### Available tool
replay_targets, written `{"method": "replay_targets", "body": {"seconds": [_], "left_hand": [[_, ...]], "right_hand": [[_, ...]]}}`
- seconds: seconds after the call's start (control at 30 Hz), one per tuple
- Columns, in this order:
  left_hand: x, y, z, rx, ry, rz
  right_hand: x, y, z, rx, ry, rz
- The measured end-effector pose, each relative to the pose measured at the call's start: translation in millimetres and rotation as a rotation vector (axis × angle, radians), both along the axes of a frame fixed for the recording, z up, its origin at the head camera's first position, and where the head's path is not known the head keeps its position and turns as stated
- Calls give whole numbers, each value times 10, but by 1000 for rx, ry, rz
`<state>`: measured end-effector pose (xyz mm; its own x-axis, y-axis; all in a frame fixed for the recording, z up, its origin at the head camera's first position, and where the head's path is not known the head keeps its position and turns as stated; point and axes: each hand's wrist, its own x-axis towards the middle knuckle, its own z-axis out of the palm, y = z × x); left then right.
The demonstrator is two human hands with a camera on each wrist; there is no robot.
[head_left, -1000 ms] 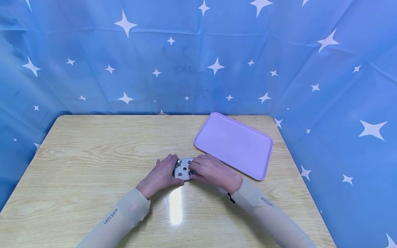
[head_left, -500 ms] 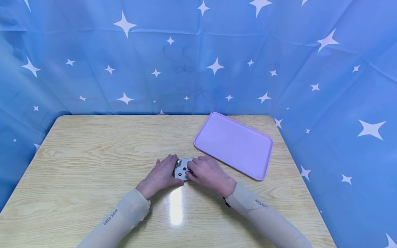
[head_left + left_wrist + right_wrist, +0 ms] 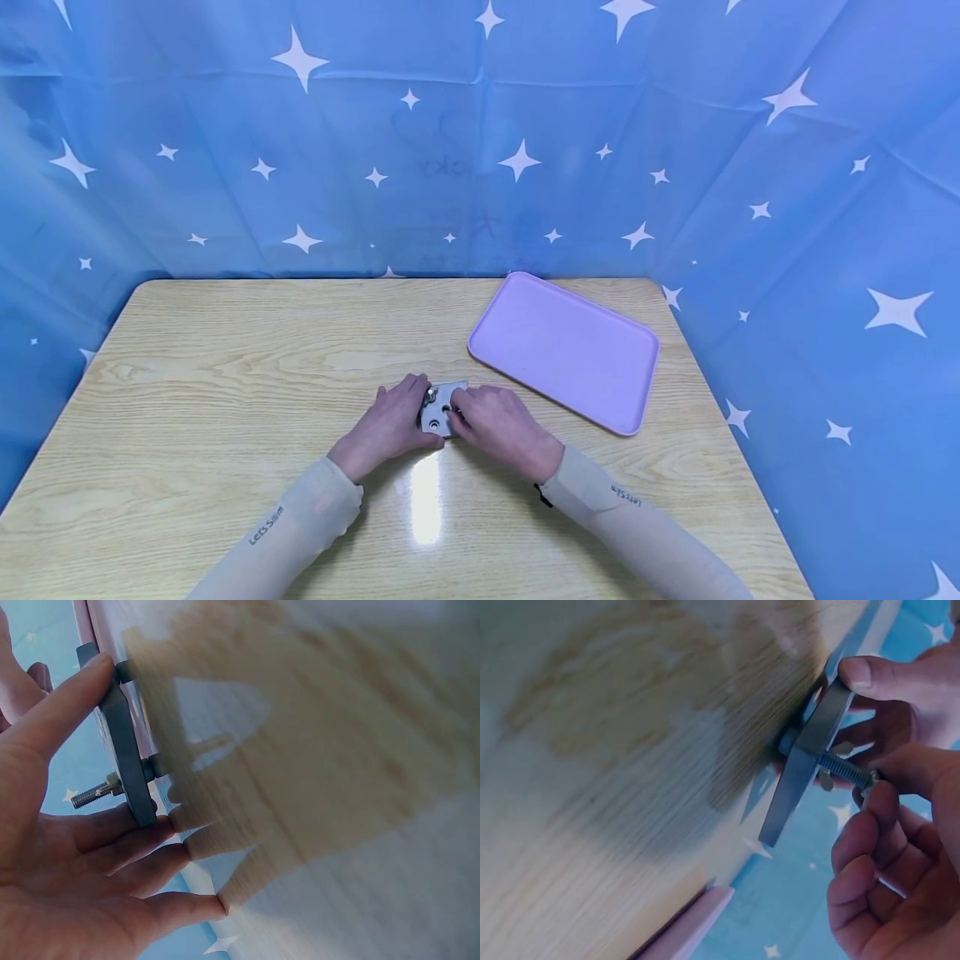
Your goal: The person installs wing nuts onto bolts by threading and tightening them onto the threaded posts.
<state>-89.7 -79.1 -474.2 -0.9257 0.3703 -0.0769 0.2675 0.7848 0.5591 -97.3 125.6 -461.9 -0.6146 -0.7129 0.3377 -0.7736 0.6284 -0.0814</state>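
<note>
A small metal plate (image 3: 438, 410) with several holes stands just off the table on dark bolt heads (image 3: 156, 765). My left hand (image 3: 386, 423) grips its left side, thumb (image 3: 75, 694) on the near edge and fingers (image 3: 142, 832) at the far edge. A bolt with a wing nut (image 3: 431, 396) sticks up from its far left corner. My right hand (image 3: 501, 423) is over the right half. Its thumb and forefinger pinch a small nut (image 3: 874, 777) at the tip of a second upright bolt (image 3: 841, 768), its other fingers curled. In the head view this bolt is hidden.
A lilac tray (image 3: 566, 350) lies at an angle on the back right of the wood-grain table (image 3: 247, 400), close beyond my right hand. Behind and at the sides hangs a blue curtain (image 3: 450, 108) with white stars.
My right hand has turned and shifted slightly left at the bolt, its wrist coming nearer to me and the fingers covering more of the plate's middle. The left hand stays where it was.
</note>
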Motion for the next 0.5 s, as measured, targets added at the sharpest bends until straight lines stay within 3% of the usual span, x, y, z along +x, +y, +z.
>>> {"method": "replay_targets", "body": {"seconds": [0.17, 0.37, 0.5], "left_hand": [[8, -7, -7, -4, 6, -8], [5, -14, 5, -4, 3, -14], [1, -15, 11, -10, -21, -11]], "right_hand": [[-28, 62, 80, 75, 19, 26], [-69, 222, 258, 220, -57, 210], [-88, 287, 301, 309, -56, 292]]}}
